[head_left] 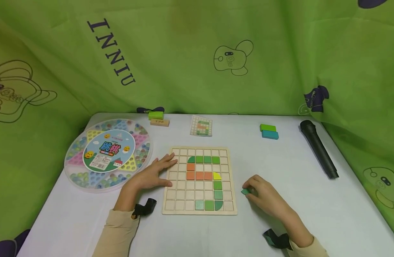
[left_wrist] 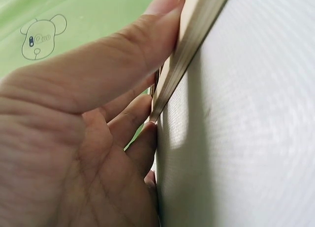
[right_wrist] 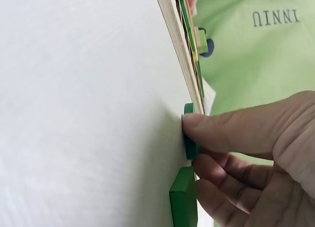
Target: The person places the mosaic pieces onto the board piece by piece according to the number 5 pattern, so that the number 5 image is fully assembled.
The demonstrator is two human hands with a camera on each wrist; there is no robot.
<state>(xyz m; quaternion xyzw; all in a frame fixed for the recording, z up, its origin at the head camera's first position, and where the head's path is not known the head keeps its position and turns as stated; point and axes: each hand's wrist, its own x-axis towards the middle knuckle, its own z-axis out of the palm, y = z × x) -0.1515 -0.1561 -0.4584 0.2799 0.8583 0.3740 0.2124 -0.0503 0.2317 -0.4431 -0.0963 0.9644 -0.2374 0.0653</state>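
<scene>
A: Nearest to the person, what does the right hand [head_left: 270,197] do?

B: It rests on the white bench [head_left: 296,167], at about 3 o'clock from the wooden grid board [head_left: 200,180]. Its grip is pressed around small dark green tiles [head_left: 245,191]. In the right wrist view the thumb [right_wrist: 231,131] pushes one rounded green tile [right_wrist: 189,138] flat on the bench, and a second green tile [right_wrist: 183,197] lies just beside it. I think the thumb pins the piece so that the fingers can lift it.

A: And the left hand [head_left: 153,175]?

B: Its fingers are spread and straight. They lie on the board's edge at 9 o'clock. In the left wrist view the thumb [left_wrist: 142,49] presses against the board's side, probably to stop it from sliding.

A: What is already on the board?

B: Green, orange and one yellow tile form a curved line in the cells.

A: Farther away?

B: At 10 o'clock is a round marble game box [head_left: 108,153]. At 12 o'clock lies a small pattern card [head_left: 201,125], which seems to be a model. Beyond are two stacked blocks [head_left: 158,118] on the left, a green and teal pair [head_left: 269,131] on the right, and a black microphone [head_left: 318,148] at 2 o'clock.
</scene>
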